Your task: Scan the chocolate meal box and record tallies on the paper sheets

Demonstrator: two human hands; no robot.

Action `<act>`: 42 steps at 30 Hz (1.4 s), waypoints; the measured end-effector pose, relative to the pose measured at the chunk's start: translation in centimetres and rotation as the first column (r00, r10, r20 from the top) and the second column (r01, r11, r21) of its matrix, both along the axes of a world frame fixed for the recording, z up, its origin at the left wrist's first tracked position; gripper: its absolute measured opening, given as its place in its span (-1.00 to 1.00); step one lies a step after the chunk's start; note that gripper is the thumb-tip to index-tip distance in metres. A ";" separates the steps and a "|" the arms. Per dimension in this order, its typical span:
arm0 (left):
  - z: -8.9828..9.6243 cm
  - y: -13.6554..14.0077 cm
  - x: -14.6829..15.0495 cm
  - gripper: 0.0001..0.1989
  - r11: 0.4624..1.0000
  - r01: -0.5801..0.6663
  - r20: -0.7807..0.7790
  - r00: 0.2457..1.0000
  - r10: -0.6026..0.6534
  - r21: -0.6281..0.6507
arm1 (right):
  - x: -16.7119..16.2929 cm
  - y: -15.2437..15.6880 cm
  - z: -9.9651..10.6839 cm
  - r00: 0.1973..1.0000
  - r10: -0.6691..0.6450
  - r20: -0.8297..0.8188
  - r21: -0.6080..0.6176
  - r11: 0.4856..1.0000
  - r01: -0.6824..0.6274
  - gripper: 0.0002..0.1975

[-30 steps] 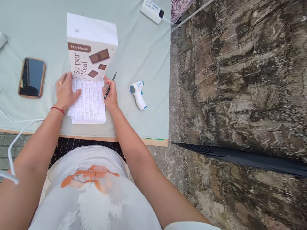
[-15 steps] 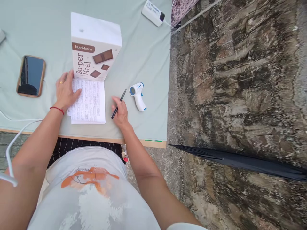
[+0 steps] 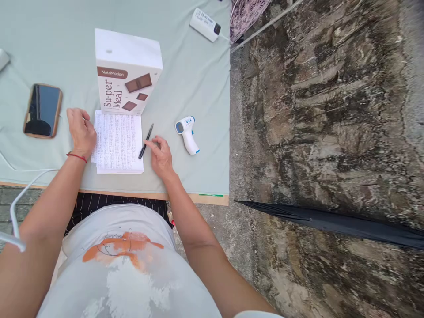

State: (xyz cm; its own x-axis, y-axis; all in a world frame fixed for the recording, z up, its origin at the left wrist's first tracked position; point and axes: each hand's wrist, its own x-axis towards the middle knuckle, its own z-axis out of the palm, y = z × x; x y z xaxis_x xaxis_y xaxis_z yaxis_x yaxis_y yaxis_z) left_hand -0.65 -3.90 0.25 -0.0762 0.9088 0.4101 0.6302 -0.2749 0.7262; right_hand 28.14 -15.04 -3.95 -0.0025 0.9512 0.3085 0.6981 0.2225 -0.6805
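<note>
My left hand [image 3: 81, 132] rests on its side against the left edge of a stack of paper sheets [image 3: 119, 143], its fingers curled in loosely with nothing seen in them. Rows of small writing cover the top sheet. A black pen [image 3: 146, 141] lies slanted along the stack's right edge. Just right of it is my right hand [image 3: 161, 155], open, with one finger stretched out to the pen's side; whether it touches is hard to tell. Behind the paper stands a white NutriMotion box [image 3: 127, 75], upright at the sheets' far end.
A white and blue infrared thermometer [image 3: 187, 134] lies right of my right hand. On the left lies a phone [image 3: 43, 110] in a brown case. A white device with a cable [image 3: 205, 24] is at the far right. Beyond the table's right edge is a stone wall [image 3: 318, 110].
My right hand has let go of the pen, which now lies by the paper's right edge. My left hand has drawn off the sheets to the left, its fingers curling in.
</note>
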 end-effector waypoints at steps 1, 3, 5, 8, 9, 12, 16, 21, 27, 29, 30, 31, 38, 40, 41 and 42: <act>-0.3 0.1 -0.1 -0.73 1.000 -0.005 0.007 1.000 0.005 -0.011 | 0.0 0.0 -0.1 1.000 0.002 -0.002 0.001 1.000 -0.002 -0.59; -0.9 0.2 -0.2 -0.79 0.999 -0.009 0.017 1.000 0.010 -0.032 | 0.1 0.0 -0.3 1.000 0.016 -0.005 0.007 1.000 -0.016 -0.60; -1.3 0.4 -0.2 -0.79 0.999 -0.002 0.011 1.000 0.003 -0.033 | 0.1 0.0 -0.4 1.000 0.016 -0.002 0.018 1.000 -0.016 -0.59; -1.2 0.4 -0.2 -0.70 1.000 0.015 -0.053 0.998 -0.015 -0.007 | 0.2 -0.2 -0.3 1.000 0.000 0.025 0.028 1.000 -0.001 -0.56; -0.9 0.3 -0.2 -0.66 1.000 0.024 -0.080 0.997 -0.024 -0.002 | 0.2 -0.2 -0.2 0.999 0.002 0.039 0.032 0.999 -0.003 -0.55; -0.2 0.0 0.1 -0.56 0.998 0.063 -0.114 0.992 -0.062 0.006 | 0.1 -0.2 0.2 0.997 0.023 0.079 0.054 0.998 -0.027 -0.53; 0.3 -0.3 0.4 -0.49 0.995 0.097 -0.054 0.994 -0.097 -0.001 | -1.3 0.5 0.9 0.993 0.074 0.096 0.064 0.995 -0.081 -0.54; 0.6 -0.5 0.7 -0.45 0.990 0.135 -0.001 0.991 -0.136 -0.043 | -3.9 1.2 1.5 0.970 0.183 0.158 0.067 0.978 -0.196 -0.61; 1.2 -0.8 0.8 -0.54 0.993 0.122 -0.057 0.991 -0.122 0.004 | -2.1 0.4 1.0 0.987 0.100 0.124 0.039 0.994 -0.105 -0.75; 1.2 -0.8 0.8 -0.56 0.994 0.109 -0.061 0.992 -0.108 0.010 | -0.6 -0.2 0.8 0.995 0.066 0.079 0.038 0.997 -0.069 -0.77; 1.2 -0.8 0.8 -0.57 0.995 0.101 -0.061 0.993 -0.100 0.007 | 0.2 -0.6 0.8 0.997 0.048 0.064 0.035 0.998 -0.050 -0.77; 1.1 -0.8 0.8 -0.58 0.996 0.092 -0.063 0.994 -0.092 0.004 | 0.7 -0.9 0.8 0.998 0.028 0.056 0.036 0.999 -0.030 -0.75; 0.2 -0.5 0.9 -0.84 1.000 0.013 -0.110 0.994 -0.011 0.016 | 1.9 -2.4 0.9 0.997 -0.026 0.068 0.123 0.992 0.017 -0.70; 0.1 -0.5 0.9 -0.79 1.000 0.031 -0.107 0.994 -0.030 0.004 | 2.7 -1.7 1.0 0.991 -0.127 0.044 0.155 0.981 0.119 -0.67; 0.2 -0.5 0.9 -0.69 0.999 0.053 -0.110 0.993 -0.053 -0.004 | 3.4 -1.2 1.1 0.974 -0.223 0.039 0.164 0.963 0.214 -0.65; 0.2 -0.4 0.8 -0.60 0.997 0.080 -0.117 0.990 -0.081 -0.010 | 4.3 -0.6 1.2 0.942 -0.334 0.040 0.160 0.932 0.324 -0.62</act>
State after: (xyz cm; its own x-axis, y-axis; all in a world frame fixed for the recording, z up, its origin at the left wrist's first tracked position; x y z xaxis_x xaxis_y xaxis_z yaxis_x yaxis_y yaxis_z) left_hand 0.14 -4.35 0.47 0.0456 0.9121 0.4074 0.6870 -0.3247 0.6501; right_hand 32.43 -15.65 -2.79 0.2783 0.8451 0.4565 0.7911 0.0678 -0.6079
